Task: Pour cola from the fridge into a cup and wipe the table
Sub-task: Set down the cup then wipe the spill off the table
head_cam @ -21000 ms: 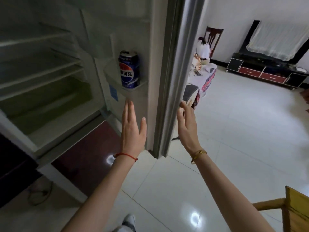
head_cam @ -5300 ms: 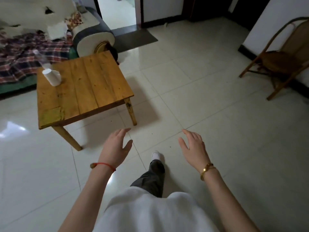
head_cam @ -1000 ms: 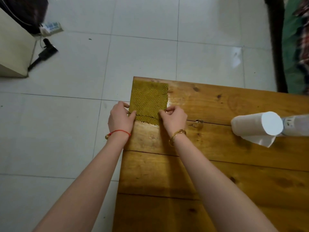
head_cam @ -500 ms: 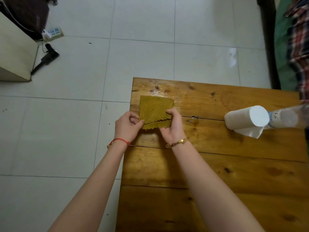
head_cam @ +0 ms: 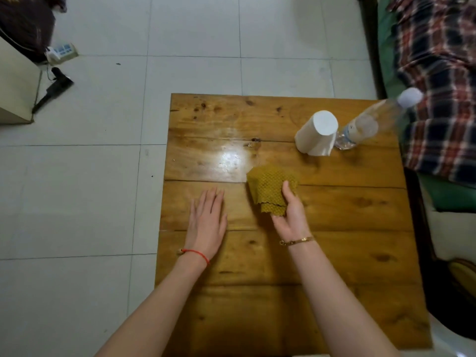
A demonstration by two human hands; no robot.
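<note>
Left hand (head_cam: 207, 222): flat, fingers spread, palm down on the wooden bench (head_cam: 334, 253), holding nothing. Right hand (head_cam: 292, 215): grip pinched on the near edge of a folded yellow-green cloth (head_cam: 270, 186), thumb on top; cloth rests on the bench centre. Wet sheen just left of the cloth. Farther: white paper roll (head_cam: 315, 134) touching a clear plastic bottle (head_cam: 365, 127).

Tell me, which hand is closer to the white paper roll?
Right. The right hand holds the yellow cloth just below the white paper roll; the left hand lies flat, farther off to the left.
</note>
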